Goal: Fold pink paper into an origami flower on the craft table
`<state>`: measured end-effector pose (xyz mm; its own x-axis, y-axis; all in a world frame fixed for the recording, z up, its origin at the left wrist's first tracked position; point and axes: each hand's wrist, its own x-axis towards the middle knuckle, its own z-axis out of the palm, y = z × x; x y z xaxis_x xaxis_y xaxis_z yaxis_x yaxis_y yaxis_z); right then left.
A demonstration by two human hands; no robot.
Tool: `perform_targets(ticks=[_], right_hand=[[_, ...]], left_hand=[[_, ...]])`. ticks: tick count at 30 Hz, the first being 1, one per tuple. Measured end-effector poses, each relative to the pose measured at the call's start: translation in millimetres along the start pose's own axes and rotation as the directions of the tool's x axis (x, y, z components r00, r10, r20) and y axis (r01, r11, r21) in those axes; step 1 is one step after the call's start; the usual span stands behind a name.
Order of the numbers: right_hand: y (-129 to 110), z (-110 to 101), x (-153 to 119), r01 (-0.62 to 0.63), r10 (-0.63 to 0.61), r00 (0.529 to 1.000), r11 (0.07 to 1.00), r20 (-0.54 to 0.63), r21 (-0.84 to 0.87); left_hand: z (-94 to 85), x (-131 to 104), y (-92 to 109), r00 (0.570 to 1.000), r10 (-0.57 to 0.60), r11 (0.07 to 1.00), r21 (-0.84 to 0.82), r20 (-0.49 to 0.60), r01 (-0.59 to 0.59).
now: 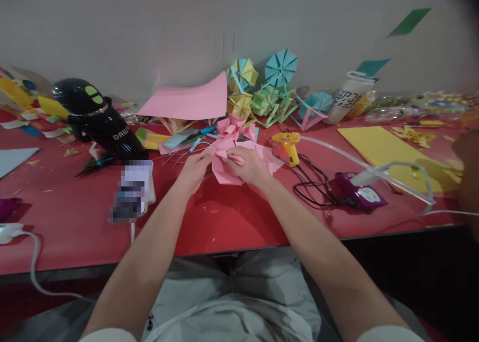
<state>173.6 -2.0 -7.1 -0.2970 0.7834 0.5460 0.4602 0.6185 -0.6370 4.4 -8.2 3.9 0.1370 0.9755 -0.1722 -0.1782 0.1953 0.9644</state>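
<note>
Between my two hands is a piece of folded pink paper (226,175), held a little above the red table (232,222). My left hand (195,170) pinches its left side, with the fingertips partly behind the paper. My right hand (247,163) is closed on its right side, near a rolled or folded edge. More folded pink paper (234,127) lies just beyond my hands. A yellow glue gun (288,145) rests to the right of my right hand, its black cable looping toward a purple power socket.
A black bottle (108,122) and a phone (132,190) are at the left. Folded paper shapes (275,102) and a pink sheet (187,101) stand along the wall. To the right are a purple socket (361,192), a white cup (350,97) and yellow sheets (396,157).
</note>
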Motion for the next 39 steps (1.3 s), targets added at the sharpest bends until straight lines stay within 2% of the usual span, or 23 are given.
perform_targets(ticks=[4, 7, 11, 15, 18, 21, 23, 25, 26, 28, 31, 33, 36, 39], right_hand=[[1, 0, 0, 0.030, -0.030, 1.000, 0.999, 0.002, -0.013], [3, 2, 0, 0.061, -0.061, 0.998, 0.998, -0.014, -0.013], [3, 2, 2, 0.104, -0.105, 0.994, 0.994, -0.022, -0.032], [-1, -1, 3, 0.102, -0.104, 0.991, 0.995, -0.082, -0.022], [-3, -4, 3, -0.028, 0.023, 0.993, 0.999, -0.115, -0.046], [-1, -3, 3, -0.266, 0.265, 0.964, 0.963, -0.029, -0.039], [0, 0, 3, -0.449, 0.440, 0.892, 0.889, 0.103, 0.090], [-3, 2, 4, -0.620, 0.568, 0.784, 0.737, 0.250, 0.269], [-6, 2, 5, -0.678, 0.604, 0.735, 0.646, 0.309, 0.352], [-12, 1, 6, -0.712, 0.636, 0.690, 0.508, 0.345, 0.485], [-16, -1, 7, -0.671, 0.657, 0.689, 0.419, 0.305, 0.612], [-11, -1, 6, -0.622, 0.671, 0.705, 0.431, 0.228, 0.653], [2, 3, 5, -0.534, 0.654, 0.752, 0.531, 0.083, 0.658], [13, 6, 5, -0.424, 0.530, 0.848, 0.695, -0.016, 0.581]], left_hand=[[-1.2, 2, -2, 0.998, 0.057, 0.998, 0.039, 0.021, -0.058], [-5.6, 5, -5, 0.978, 0.211, 0.958, 0.199, -0.002, -0.206], [-10.4, 4, -4, 0.903, 0.429, 0.805, 0.462, -0.017, -0.373], [-10.1, -1, 4, 0.797, 0.603, 0.639, 0.616, -0.030, -0.461], [-9.0, -3, 6, 0.728, 0.683, 0.578, 0.652, -0.056, -0.491], [-8.5, -2, 5, 0.699, 0.713, 0.570, 0.629, -0.058, -0.529], [-8.0, -2, 3, 0.703, 0.710, 0.578, 0.607, -0.044, -0.546], [-6.8, -2, 2, 0.725, 0.689, 0.591, 0.582, -0.004, -0.559], [-5.8, -3, 2, 0.738, 0.675, 0.600, 0.566, 0.022, -0.566], [-3.4, -6, 3, 0.765, 0.641, 0.630, 0.523, 0.067, -0.574], [0.7, -10, 6, 0.802, 0.589, 0.695, 0.446, 0.097, -0.565], [2.7, -13, 7, 0.825, 0.552, 0.729, 0.410, 0.120, -0.548], [4.1, -14, 8, 0.852, 0.493, 0.758, 0.396, 0.174, -0.519], [5.0, -12, 6, 0.864, 0.474, 0.773, 0.390, 0.168, -0.500]])
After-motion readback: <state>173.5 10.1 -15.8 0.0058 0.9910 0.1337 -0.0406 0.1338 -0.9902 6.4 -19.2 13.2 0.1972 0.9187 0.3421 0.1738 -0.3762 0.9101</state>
